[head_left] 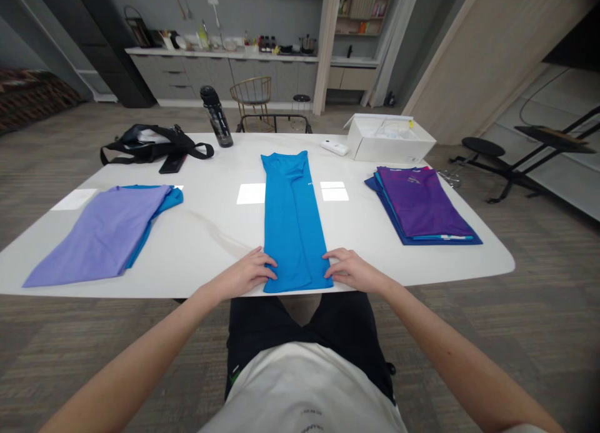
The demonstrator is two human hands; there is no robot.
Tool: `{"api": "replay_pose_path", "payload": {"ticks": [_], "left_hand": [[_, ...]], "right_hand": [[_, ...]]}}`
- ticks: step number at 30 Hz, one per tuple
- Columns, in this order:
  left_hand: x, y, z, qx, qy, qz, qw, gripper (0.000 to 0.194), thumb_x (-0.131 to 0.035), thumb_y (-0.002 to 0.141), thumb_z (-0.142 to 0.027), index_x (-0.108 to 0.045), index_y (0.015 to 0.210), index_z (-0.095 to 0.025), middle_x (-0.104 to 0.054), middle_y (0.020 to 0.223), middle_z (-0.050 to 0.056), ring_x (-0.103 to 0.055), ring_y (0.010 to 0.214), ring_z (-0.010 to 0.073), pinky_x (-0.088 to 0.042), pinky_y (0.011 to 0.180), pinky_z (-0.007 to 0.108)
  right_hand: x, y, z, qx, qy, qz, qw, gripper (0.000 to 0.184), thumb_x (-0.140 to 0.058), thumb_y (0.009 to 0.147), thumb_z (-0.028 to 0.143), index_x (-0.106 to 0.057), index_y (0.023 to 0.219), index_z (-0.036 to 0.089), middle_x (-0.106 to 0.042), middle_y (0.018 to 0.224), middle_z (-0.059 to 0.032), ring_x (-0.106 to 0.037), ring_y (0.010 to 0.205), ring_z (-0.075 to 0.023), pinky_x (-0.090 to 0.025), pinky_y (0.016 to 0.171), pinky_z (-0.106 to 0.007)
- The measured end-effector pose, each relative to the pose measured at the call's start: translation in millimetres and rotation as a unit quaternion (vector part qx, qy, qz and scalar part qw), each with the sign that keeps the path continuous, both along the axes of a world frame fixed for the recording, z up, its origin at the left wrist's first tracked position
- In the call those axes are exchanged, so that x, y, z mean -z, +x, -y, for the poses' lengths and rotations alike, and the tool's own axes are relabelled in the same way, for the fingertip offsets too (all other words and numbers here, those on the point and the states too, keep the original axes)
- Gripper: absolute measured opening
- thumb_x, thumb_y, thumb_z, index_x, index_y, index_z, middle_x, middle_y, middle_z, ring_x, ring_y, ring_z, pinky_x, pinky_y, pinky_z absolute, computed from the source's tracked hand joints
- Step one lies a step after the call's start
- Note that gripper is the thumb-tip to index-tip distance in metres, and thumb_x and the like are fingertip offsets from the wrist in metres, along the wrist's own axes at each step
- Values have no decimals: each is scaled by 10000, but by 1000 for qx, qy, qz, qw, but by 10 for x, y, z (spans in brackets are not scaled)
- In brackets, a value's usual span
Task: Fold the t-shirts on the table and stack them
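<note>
A bright blue shirt (287, 220) lies on the white table as a long, narrow folded strip, its lower end close to the front edge. At the strip's lower left side, my left hand (248, 272) rests with its fingertips on the cloth. Across from it, my right hand (349, 269) touches the lower right side with its fingers slightly bent and apart. Both thumbs are hard to make out. The cloth lies flat between the hands, with one long fold edge running down its middle.
A lavender garment (107, 230) covers another blue one at left. Folded garments topped by a purple one (419, 202) are stacked at right. Farther back are a black bag (150, 144), a phone (172, 163), a dark bottle (218, 120), a small white device (334, 147) and a white box (389, 142).
</note>
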State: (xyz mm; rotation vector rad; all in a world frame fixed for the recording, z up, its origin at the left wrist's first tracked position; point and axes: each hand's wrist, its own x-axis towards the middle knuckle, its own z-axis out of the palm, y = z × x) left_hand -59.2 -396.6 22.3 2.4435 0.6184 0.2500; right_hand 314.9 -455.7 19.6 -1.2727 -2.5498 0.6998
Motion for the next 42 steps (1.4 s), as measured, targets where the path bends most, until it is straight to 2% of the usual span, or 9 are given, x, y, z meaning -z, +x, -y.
{"api": "replay_pose_path", "payload": {"ticks": [5,9,12,21,24,31,34,37,42], "left_hand": [[-16,58,-56,-5,-54,36,998,277,-501,1006,-384,-750,997,-266,-697,1172,51,-600,1182,191,-145,1262,469],[36,147,-39,-119,-143,102,977,287,-491,998,-408,-686,1111,-231,-705,1150,60,-621,1110,206,-350,1161,426],[93,279,-76,-205,-214,145,944,305,-492,983,-451,-654,1084,-212,-703,1019,44,-626,964,196,-488,931,342],[213,540,-581,-402,-390,234,795,355,-715,755,-459,-646,977,-191,-591,666,-47,-544,602,124,-390,570,232],[177,580,-654,-411,-421,222,778,433,-794,687,-454,-661,986,-170,-654,714,-12,-621,667,161,-441,595,254],[68,672,-715,-386,-397,229,800,429,-854,649,-454,-648,895,-170,-708,818,20,-686,835,225,-548,720,325],[28,649,-717,-346,-472,290,757,444,-806,736,-441,-639,1065,-194,-737,1025,48,-708,947,233,-574,843,374],[-4,616,-744,-309,-565,338,686,508,-765,805,-388,-604,1253,-211,-714,1229,106,-702,1083,280,-562,947,440],[13,623,-962,-261,-672,356,595,595,-657,888,-335,-532,1428,-119,-677,1311,188,-660,1199,340,-499,1069,493]], "right_hand": [[21,-103,-1,22,6,-34,999,186,-557,992,336,-733,1017,282,-620,1348,-68,-507,1285,-272,-373,1054,-464],[78,-168,-49,84,-4,-101,991,187,-475,1021,308,-633,1094,240,-691,1147,-82,-591,1114,-241,-403,1006,-427],[114,-215,-165,131,-45,-142,980,180,-447,1020,323,-596,1070,233,-690,937,-38,-626,887,-208,-458,853,-356],[201,-263,-753,308,-94,-237,917,160,-535,911,349,-618,969,226,-599,675,41,-564,627,-160,-425,610,-273],[228,-219,-919,301,-154,-229,913,196,-690,814,379,-672,900,204,-645,683,13,-599,649,-173,-441,602,-276],[177,-191,-1100,270,-257,-250,894,406,-807,697,551,-646,753,182,-621,650,12,-566,637,-160,-415,600,-273],[119,-235,-1096,255,-224,-332,880,433,-762,747,589,-619,873,200,-629,737,23,-575,716,-158,-426,658,-270],[76,-285,-1093,252,-244,-416,839,428,-733,798,604,-559,928,235,-561,714,57,-529,689,-134,-404,636,-244],[46,-374,-1228,243,-373,-560,699,392,-796,795,528,-532,893,255,-560,714,65,-531,641,-119,-434,599,-228]]}}
